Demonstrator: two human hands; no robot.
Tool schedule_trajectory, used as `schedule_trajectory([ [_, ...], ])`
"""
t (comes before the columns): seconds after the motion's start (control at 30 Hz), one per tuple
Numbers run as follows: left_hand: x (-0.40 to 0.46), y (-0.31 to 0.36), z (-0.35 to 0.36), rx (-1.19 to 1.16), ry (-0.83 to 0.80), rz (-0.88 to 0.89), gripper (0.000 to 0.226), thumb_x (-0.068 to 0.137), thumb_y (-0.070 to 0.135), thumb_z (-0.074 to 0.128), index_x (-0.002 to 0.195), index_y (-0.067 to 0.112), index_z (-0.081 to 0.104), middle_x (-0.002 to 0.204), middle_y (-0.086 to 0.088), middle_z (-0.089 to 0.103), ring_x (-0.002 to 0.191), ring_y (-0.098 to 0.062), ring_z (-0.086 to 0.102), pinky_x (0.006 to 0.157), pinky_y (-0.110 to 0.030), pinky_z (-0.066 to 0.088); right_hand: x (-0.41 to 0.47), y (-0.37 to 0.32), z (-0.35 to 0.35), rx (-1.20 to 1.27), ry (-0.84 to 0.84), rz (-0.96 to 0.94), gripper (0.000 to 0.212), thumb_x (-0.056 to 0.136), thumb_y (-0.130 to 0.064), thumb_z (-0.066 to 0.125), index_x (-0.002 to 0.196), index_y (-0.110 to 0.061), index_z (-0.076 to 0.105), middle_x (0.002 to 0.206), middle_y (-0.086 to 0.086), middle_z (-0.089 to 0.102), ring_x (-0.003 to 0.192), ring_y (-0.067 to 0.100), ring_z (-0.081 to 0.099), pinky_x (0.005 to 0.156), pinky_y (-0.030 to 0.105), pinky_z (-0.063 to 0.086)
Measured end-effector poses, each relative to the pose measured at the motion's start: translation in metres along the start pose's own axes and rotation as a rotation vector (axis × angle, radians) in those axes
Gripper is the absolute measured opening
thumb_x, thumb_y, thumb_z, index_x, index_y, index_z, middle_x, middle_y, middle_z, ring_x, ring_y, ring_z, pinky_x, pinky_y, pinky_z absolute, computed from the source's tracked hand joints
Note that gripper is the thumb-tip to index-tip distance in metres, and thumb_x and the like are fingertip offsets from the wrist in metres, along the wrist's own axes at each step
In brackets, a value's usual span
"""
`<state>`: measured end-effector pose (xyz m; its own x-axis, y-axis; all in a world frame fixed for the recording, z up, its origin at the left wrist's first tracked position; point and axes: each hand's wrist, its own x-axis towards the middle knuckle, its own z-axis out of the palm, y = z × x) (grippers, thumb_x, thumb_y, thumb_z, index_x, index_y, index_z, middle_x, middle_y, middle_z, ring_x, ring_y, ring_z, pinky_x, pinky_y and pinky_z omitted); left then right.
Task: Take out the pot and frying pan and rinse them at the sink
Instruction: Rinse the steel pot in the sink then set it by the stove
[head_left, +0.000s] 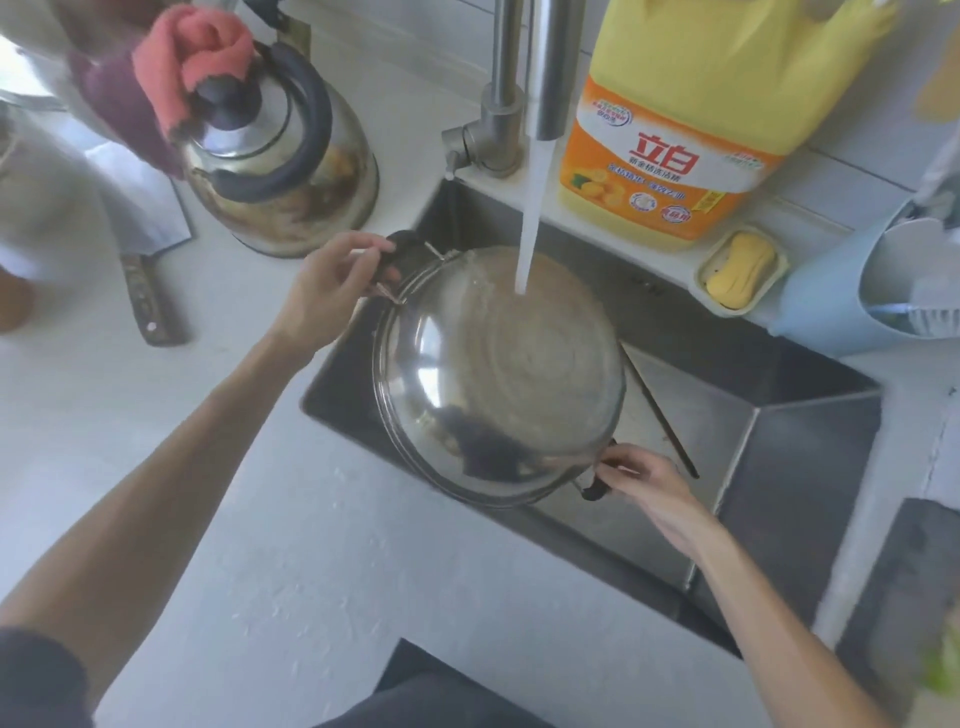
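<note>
Over sink (810, 467), pot (498, 374) handles diagonal

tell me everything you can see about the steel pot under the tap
The pot is round, shiny stainless steel with a rolled rim and two dark side handles. It is held tilted over the sink, its opening facing up toward the camera. The left hand grips the far handle, the right hand the near one. The water stream from the tap lands inside it near the far rim.
</note>
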<state>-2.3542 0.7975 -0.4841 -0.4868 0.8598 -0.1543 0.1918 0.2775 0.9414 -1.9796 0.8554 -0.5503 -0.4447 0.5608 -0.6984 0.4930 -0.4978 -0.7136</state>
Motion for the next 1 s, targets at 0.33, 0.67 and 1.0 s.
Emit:
schedule_trajectory([
  [0.33, -0.004, -0.039, -0.001, 0.187, -0.052, -0.171, 0.035, 0.096, 0.002, 0.029, 0.09, 0.032, 0.047, 0.074, -0.006, 0.06, 0.062, -0.012, 0.059, 0.068, -0.034, 0.052, -0.032, -0.095, -0.029, -0.21, 0.234, -0.463, 0.024, 0.078, -0.014, 0.07, 0.081, -0.037, 0.074, 0.079, -0.025, 0.071, 0.073, -0.007, 0.062, 0.071, 0.004, 0.044],
  [0.67, -0.029, -0.049, 0.029, -0.012, 0.105, -0.297, 0.022, 0.097, 0.012, 0.045, 0.088, 0.024, 0.062, 0.079, -0.002, 0.062, 0.064, -0.006, 0.065, 0.082, -0.039, 0.057, 0.023, -0.102, -0.072, -0.218, 0.196, -0.214, 0.019, 0.091, -0.026, 0.055, 0.102, -0.028, 0.07, 0.089, -0.007, 0.071, 0.074, -0.004, 0.062, 0.074, 0.018, 0.044],
  [1.0, 0.02, -0.005, 0.026, 0.042, -0.016, -0.047, 0.016, 0.097, 0.018, 0.046, 0.096, 0.033, 0.054, 0.075, 0.0, 0.066, 0.069, -0.012, 0.064, 0.085, -0.037, 0.056, -0.017, 0.017, 0.005, 0.109, 0.18, -0.052, 0.053, 0.049, -0.061, 0.078, 0.085, -0.022, 0.074, 0.087, -0.004, 0.073, 0.088, 0.011, 0.066, 0.08, 0.018, 0.05],
])
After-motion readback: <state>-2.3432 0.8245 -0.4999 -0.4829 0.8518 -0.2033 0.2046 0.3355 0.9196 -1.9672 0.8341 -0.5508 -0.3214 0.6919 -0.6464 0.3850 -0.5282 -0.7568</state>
